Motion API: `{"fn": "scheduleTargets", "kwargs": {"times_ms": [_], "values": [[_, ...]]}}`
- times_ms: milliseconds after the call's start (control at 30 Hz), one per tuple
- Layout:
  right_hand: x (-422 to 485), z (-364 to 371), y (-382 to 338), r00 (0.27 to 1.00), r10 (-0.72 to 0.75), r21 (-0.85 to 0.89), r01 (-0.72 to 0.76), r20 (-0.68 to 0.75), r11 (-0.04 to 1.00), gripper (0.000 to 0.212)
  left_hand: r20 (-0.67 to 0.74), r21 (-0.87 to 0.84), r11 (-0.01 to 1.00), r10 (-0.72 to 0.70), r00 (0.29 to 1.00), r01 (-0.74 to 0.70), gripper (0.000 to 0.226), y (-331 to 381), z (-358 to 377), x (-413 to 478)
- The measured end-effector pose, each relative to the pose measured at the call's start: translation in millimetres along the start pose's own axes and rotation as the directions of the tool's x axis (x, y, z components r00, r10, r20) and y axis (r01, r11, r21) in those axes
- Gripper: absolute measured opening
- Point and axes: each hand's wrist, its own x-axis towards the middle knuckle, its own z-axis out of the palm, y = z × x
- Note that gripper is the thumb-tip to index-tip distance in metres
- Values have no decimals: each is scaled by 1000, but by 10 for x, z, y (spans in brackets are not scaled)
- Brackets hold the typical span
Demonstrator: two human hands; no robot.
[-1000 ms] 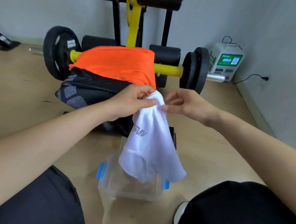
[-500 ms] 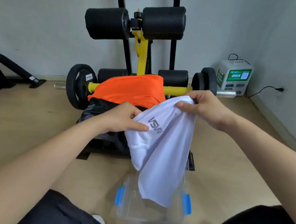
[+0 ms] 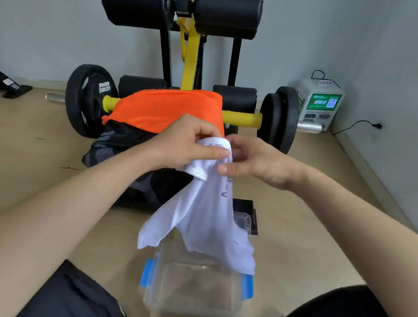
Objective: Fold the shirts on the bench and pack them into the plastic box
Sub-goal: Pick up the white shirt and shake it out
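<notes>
Grey walls (image 3: 48, 12) back the bench surface (image 3: 190, 55) mid-frame, orange shirt (image 3: 166, 111) draped there. Fingers of left hand (image 3: 188, 147) and right hand (image 3: 256, 162) pinch a white shirt (image 3: 206, 220) hanging over the plastic box (image 3: 193, 291), lower centre.

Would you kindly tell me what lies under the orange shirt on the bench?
A black, grey-patched garment shows beneath the orange shirt; the bench surface under both is covered.
</notes>
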Motion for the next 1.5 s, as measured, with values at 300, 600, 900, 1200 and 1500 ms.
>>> {"fn": "scheduleTargets", "kwargs": {"times_ms": [300, 600, 900, 1200, 1500], "values": [[-62, -68, 19, 951, -91, -47, 80, -295, 996, 31, 63, -76, 976, -197, 978, 202, 17, -286, -233, -95], [-69, 2, -85, 993, -1, -46, -5, -117, 999, 28, -125, -341, 936, -132, 983, 83, 3, -81, -145, -134], [-48, 52, -239, 903, -132, 50, 166, -409, 985, 26, -74, -293, 946, -165, 983, 137, 44, -177, 80, -160], [-290, -298, -275, 758, -130, 87, 240, -639, 967, 30, 105, 255, 894, -403, 909, 367, 27, -735, 702, -215], [-637, -746, 242, 633, -13, 18, 42, -774, 999, 31, 36, 139, 938, -326, 945, 318, 29, -691, 651, -170]]}}
